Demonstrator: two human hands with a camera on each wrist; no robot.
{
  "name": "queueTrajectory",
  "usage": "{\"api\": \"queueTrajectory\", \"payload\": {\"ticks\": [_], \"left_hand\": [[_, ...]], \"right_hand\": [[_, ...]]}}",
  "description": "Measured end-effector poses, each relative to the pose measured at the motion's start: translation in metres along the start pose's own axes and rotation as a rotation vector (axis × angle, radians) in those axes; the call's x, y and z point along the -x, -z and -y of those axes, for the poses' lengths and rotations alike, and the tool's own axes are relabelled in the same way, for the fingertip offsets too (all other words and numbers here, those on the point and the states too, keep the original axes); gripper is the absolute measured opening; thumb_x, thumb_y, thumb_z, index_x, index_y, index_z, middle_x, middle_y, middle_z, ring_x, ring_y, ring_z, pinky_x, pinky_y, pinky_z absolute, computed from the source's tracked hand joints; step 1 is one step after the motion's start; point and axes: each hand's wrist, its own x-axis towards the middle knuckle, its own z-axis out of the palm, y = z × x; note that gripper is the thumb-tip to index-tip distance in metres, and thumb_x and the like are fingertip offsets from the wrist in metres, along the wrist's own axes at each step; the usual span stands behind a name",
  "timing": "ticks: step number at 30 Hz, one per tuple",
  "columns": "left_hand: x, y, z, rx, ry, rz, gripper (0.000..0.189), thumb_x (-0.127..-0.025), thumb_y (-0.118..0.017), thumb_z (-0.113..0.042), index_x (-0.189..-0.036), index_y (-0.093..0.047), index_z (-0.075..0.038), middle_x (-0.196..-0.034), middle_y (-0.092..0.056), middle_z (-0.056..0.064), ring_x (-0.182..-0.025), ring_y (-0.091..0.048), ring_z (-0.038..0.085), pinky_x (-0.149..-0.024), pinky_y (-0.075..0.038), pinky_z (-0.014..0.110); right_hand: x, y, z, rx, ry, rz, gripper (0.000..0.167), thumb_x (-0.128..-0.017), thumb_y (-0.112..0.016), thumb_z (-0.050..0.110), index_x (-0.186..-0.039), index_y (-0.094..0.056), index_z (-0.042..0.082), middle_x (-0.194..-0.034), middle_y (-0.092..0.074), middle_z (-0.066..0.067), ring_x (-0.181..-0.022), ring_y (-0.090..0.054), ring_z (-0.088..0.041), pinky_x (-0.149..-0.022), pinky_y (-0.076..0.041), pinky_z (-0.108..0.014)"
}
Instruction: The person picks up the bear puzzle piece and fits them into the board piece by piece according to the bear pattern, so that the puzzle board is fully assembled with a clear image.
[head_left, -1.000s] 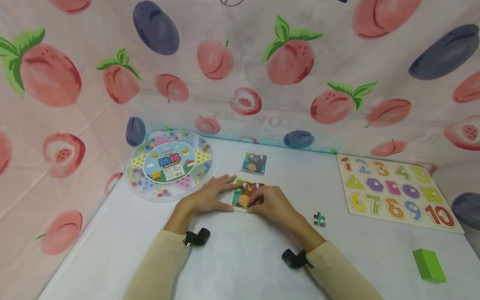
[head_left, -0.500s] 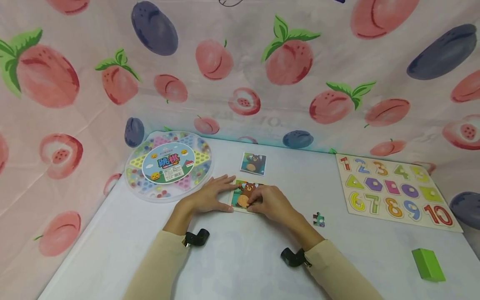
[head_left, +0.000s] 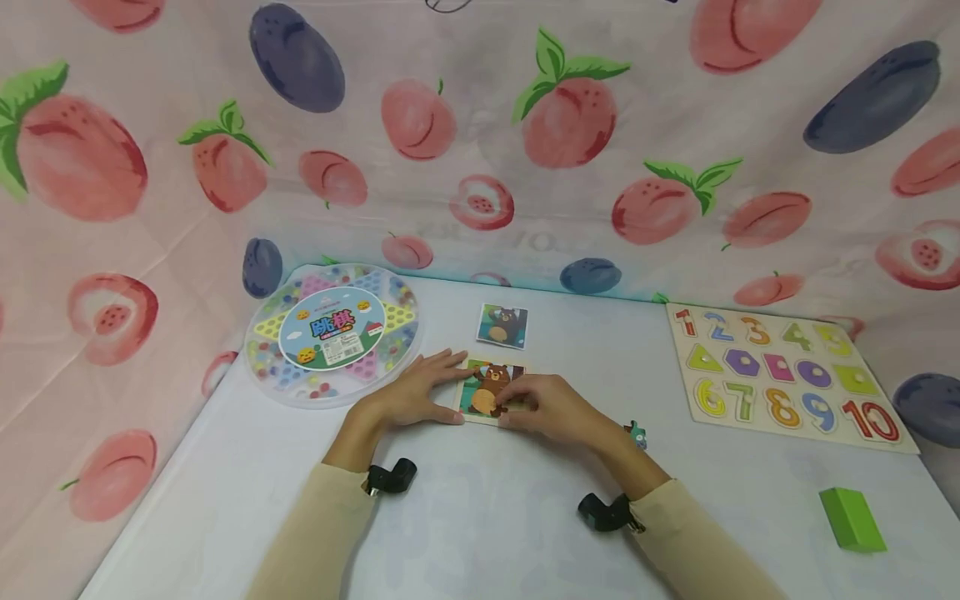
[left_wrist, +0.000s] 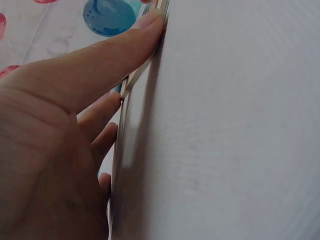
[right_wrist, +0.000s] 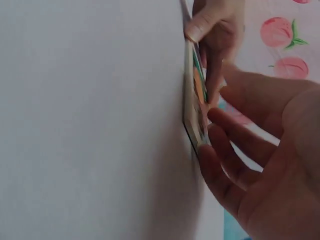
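A small square bear jigsaw puzzle (head_left: 482, 402) lies flat in a pale frame at the table's middle. My left hand (head_left: 415, 390) is spread at its left side, with the thumb at the near left corner and the index finger along the upper edge. Over the puzzle's right part, my right hand (head_left: 551, 406) has bent fingers, its fingertips on the picture; in the right wrist view this hand (right_wrist: 270, 145) hides part of the puzzle (right_wrist: 196, 100). I cannot tell whether its fingertips pinch a piece. A loose jigsaw piece (head_left: 638, 435) lies partly behind the right wrist.
Beyond the puzzle lies a small bear picture card (head_left: 502, 326). A round Chinese checkers set (head_left: 332, 335) sits at the back left. On the right are a wooden number board (head_left: 787, 375) and a green block (head_left: 852, 520). A fruit-print curtain (head_left: 480, 125) stands behind the table.
The right forearm has shifted slightly right and now overlaps the loose piece. The right fingers have moved a little over the puzzle. My left hand has stayed at its edge.
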Motion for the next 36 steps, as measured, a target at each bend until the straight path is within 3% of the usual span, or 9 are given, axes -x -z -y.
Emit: {"api": "queueTrajectory", "payload": {"ticks": [5,9,13,21,29,36], "left_hand": [[0.000,-0.001,0.001,-0.005,-0.007,-0.004,0.076,-0.088,-0.078,-0.040,-0.154,-0.047,-0.020,-0.172,-0.025,0.002,-0.163,-0.009,0.031,-0.132,0.001,0.058],[-0.001,-0.001,0.001,-0.007,-0.012,-0.009,0.076,-0.088,-0.079,-0.039,-0.154,-0.047,-0.020,-0.172,-0.025,0.003,-0.163,-0.009,0.031,-0.132,0.001,0.058],[0.000,-0.002,0.000,-0.001,-0.013,-0.011,0.076,-0.087,-0.079,-0.038,-0.154,-0.047,-0.019,-0.172,-0.026,0.004,-0.163,-0.009,0.031,-0.132,0.001,0.057],[0.000,-0.004,0.003,0.007,-0.010,-0.014,0.075,-0.087,-0.079,-0.039,-0.153,-0.048,-0.020,-0.172,-0.026,0.002,-0.163,-0.008,0.031,-0.133,0.002,0.057],[0.001,-0.005,0.003,0.015,-0.005,-0.016,0.076,-0.087,-0.079,-0.040,-0.154,-0.048,-0.022,-0.172,-0.025,0.001,-0.163,-0.008,0.029,-0.133,0.002,0.056],[0.000,-0.005,0.004,0.013,-0.005,-0.013,0.076,-0.087,-0.079,-0.039,-0.154,-0.047,-0.022,-0.172,-0.025,0.001,-0.163,-0.007,0.029,-0.133,0.002,0.055]], "right_hand": [[0.015,0.023,-0.002,-0.039,-0.019,-0.012,0.035,-0.092,-0.076,0.027,-0.126,-0.071,0.016,-0.127,-0.070,-0.003,-0.112,-0.064,-0.023,-0.088,-0.060,-0.035],[0.031,0.044,-0.009,0.006,-0.014,-0.076,0.047,-0.090,-0.078,0.026,-0.134,-0.066,0.015,-0.135,-0.067,-0.005,-0.124,-0.061,-0.031,-0.098,-0.059,-0.049],[0.050,0.060,-0.021,0.065,-0.024,-0.122,0.054,-0.088,-0.081,0.026,-0.138,-0.062,0.016,-0.139,-0.064,-0.006,-0.129,-0.059,-0.034,-0.103,-0.055,-0.056],[0.090,0.075,-0.046,0.108,-0.173,-0.126,0.063,-0.084,-0.084,0.032,-0.140,-0.059,0.014,-0.144,-0.060,-0.009,-0.134,-0.055,-0.036,-0.108,-0.051,-0.059],[0.118,0.074,-0.066,0.128,-0.238,-0.122,0.067,-0.078,-0.088,0.036,-0.133,-0.061,0.010,-0.137,-0.065,-0.010,-0.127,-0.060,-0.034,-0.106,-0.052,-0.056],[0.123,0.069,-0.077,0.156,-0.251,-0.136,0.064,-0.076,-0.090,0.034,-0.130,-0.062,0.011,-0.132,-0.066,-0.006,-0.124,-0.060,-0.027,-0.104,-0.054,-0.041]]}}
